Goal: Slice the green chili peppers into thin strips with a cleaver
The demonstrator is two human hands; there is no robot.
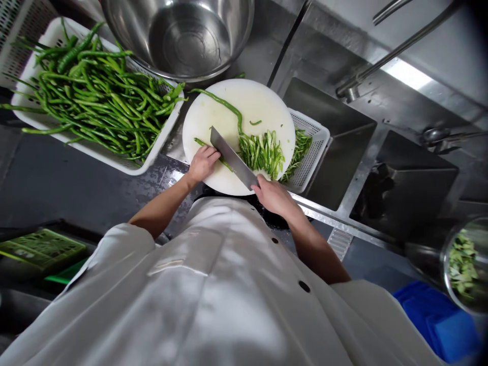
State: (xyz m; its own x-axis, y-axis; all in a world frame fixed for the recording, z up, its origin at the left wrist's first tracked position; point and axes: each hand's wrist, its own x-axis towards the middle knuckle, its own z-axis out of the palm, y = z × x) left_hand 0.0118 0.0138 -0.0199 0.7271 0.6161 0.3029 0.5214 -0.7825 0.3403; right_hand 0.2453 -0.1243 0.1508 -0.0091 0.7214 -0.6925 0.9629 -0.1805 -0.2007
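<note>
My right hand (pixel 272 195) is closed round the handle of a cleaver (pixel 234 160), whose blade slants across a round white cutting board (pixel 224 91). With fingers bent, my left hand (pixel 204 162) presses a long green chili pepper (pixel 225 164) to the board beside the blade. Right of the cleaver lies a pile of sliced green peppers (pixel 263 152). One whole curved pepper (pixel 229 105) rests near the board's far side. A white perforated basket (pixel 314 134) with more cut pieces sits partly hidden under the board's right edge.
A white basket (pixel 147 165) heaped with long green peppers stands at the left. Behind the board is a large steel bowl (pixel 183 40). Sinks (pixel 331 162) with a faucet (pixel 351 91) lie to the right. A bowl of chopped greens (pixel 463 264) stands at far right.
</note>
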